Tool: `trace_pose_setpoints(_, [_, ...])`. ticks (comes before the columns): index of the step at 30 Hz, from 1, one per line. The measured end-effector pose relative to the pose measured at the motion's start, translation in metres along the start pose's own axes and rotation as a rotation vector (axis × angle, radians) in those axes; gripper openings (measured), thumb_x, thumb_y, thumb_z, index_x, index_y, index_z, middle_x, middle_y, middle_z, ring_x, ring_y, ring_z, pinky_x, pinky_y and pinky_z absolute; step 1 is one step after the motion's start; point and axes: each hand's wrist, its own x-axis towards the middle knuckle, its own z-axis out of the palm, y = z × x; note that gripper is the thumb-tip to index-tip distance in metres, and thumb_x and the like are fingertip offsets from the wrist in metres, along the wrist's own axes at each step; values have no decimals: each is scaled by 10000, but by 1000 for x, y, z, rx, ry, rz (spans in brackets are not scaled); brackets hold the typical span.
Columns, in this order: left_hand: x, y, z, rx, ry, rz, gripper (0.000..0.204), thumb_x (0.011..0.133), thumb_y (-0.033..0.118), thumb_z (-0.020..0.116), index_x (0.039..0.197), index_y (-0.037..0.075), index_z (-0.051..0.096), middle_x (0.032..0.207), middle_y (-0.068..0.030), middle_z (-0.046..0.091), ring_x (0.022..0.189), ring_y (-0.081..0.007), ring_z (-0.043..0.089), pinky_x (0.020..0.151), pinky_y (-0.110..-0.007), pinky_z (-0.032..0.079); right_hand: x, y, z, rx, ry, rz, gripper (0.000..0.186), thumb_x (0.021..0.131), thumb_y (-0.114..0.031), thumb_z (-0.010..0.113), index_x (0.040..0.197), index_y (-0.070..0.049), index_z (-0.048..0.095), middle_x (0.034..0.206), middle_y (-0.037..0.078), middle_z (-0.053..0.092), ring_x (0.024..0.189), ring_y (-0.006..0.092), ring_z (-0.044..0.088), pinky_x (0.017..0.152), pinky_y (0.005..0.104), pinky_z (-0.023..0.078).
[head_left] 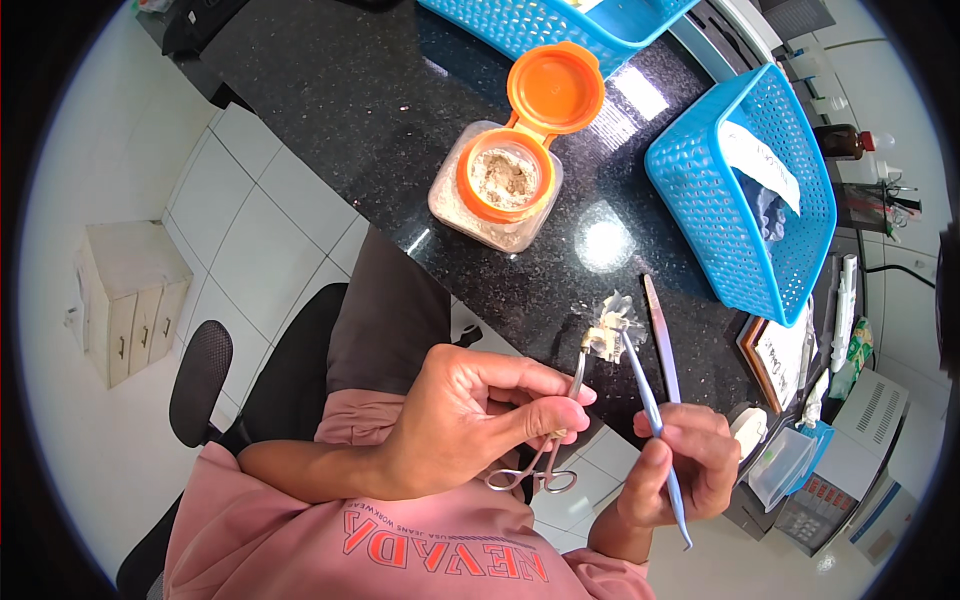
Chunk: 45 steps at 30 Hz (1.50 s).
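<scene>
My left hand (480, 420) is closed around a hemostat (577, 377), its ring handles pointing down toward my shirt. At the hemostat's tip is a small yellowish piece (589, 341), too small to make out well. Between the fingers of my right hand (690, 462) is a slim blue double-ended hand instrument (648, 395) with a bent lower end. Its upper tip reaches the cream-coloured material (610, 338) beside the hemostat tip; whether they touch I cannot tell. A clear, crumpled-looking film or smear (618, 305) surrounds that material. Tweezers (661, 328) lie on the counter just beyond my right hand.
An open jar (445, 205) of pale powder, its orange flip lid (556, 88) raised, stands on the black speckled counter (340, 110). Blue perforated baskets (700, 215) stand at the back and right. A wooden-edged pad (775, 360) and a clear container (780, 468) are farther right.
</scene>
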Motion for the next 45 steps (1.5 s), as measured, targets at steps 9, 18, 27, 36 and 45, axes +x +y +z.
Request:
trace_pose_setpoints(9, [0, 1, 1, 11, 4, -14, 163, 851, 27, 641, 932, -114, 640, 826, -191, 674, 767, -199, 681, 671, -270, 574, 0, -2, 0, 143, -31, 2, 180, 767, -79, 693, 838, -17, 540, 721, 127, 625, 589, 199, 636, 514, 273, 500])
trace_pose_setpoints(18, [0, 1, 1, 21, -3, -10, 147, 847, 16, 642, 917, -113, 643, 827, -190, 674, 770, -197, 681, 670, -265, 572, 0, -1, -2, 131, -34, 6, 185, 764, -80, 691, 832, -16, 532, 705, 139, 628, 569, 191, 634, 509, 263, 494])
trace_pose_setpoints(27, [0, 0, 0, 27, 2, 8, 149, 843, 18, 649, 909, -115, 644, 814, -191, 676, 756, -188, 678, 669, -260, 568, -1, -1, -3, 142, -37, 17, 186, 761, -83, 692, 834, -20, 533, 709, 138, 629, 574, 191, 637, 511, 265, 491])
trace_pose_setpoints(36, [0, -1, 1, 26, 16, 13, 144, 839, 8, 650, 911, -117, 644, 818, -195, 676, 750, -181, 676, 667, -254, 565, 0, -1, -2, 145, -28, 11, 184, 756, -81, 695, 827, -21, 536, 702, 128, 627, 586, 191, 638, 513, 266, 492])
trace_pose_setpoints(45, [0, 0, 1, 19, 20, 5, 147, 837, 10, 654, 911, -117, 644, 814, -192, 676, 747, -181, 677, 662, -254, 565, 0, 0, -3, 150, -42, 8, 186, 753, -75, 697, 834, -21, 539, 711, 132, 630, 588, 196, 640, 511, 261, 489])
